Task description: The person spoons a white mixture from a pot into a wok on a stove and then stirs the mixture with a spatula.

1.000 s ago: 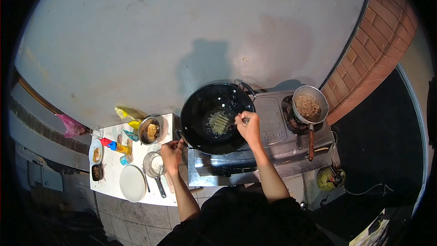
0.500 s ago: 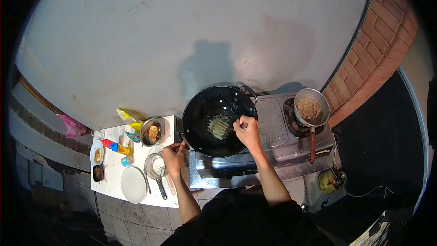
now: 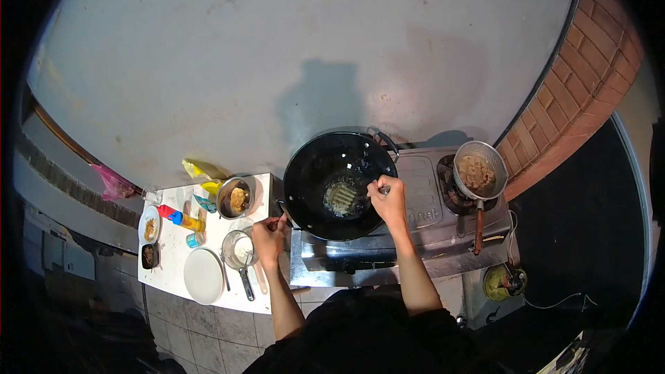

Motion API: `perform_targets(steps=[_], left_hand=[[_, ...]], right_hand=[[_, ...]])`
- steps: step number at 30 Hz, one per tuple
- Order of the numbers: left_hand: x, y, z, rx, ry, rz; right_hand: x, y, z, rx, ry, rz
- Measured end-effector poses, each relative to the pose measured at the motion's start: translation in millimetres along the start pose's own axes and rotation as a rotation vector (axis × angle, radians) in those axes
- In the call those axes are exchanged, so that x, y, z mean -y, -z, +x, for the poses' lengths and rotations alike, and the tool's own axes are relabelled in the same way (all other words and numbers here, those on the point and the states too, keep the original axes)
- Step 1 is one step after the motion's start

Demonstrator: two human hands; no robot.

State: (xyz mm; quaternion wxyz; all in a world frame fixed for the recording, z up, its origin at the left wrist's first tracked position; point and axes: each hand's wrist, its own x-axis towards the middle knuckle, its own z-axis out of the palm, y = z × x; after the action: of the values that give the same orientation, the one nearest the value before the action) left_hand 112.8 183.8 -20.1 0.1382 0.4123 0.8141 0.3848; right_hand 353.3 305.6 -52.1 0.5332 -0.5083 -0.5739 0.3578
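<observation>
A black wok (image 3: 305,197) stands on the left side of the gas stove. Bubbling around a pale, ridged, greenish piece (image 3: 341,197), oil covers part of its bottom. Over the wok's right side, my right hand (image 3: 388,199) is closed in a fist. A small metallic bit shows at its fingers, but I cannot make out what it holds. My left hand (image 3: 268,239) is closed at the wok's left side, its fingertips pinched at the small side handle (image 3: 280,205).
A strainer pan (image 3: 478,170) with food sits on the right burner. On the white table (image 3: 173,273) are a plate (image 3: 204,277), a saucepan of white powder (image 3: 239,249), a metal bowl (image 3: 235,199) and squeeze bottles (image 3: 181,219). A wall rises behind the stove (image 3: 419,218).
The view has shifted slightly, so the whole scene sits a little further right. My right hand stays over the wok and my left hand at its handle; the bubbling continues.
</observation>
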Motion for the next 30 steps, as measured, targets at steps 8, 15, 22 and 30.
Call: perform_targets(steps=[8,15,22,30], left_hand=[[14.3,-4.3,0.6,-0.012,-0.033,-0.037],[14.0,-4.2,-1.2,0.004,-0.036,-0.058],[13.1,-8.3,-4.8,-0.010,0.022,-0.093],[5.8,-9.1,-10.0,-0.047,-0.016,-0.102]], right_hand=[[-7.6,-6.1,-3.2,0.038,0.095,-0.015],[-2.7,-6.3,0.0,0.092,0.020,0.047],[-2.5,9.9,6.4,0.106,0.025,0.098],[-6.4,3.0,10.8,0.203,0.091,0.106]])
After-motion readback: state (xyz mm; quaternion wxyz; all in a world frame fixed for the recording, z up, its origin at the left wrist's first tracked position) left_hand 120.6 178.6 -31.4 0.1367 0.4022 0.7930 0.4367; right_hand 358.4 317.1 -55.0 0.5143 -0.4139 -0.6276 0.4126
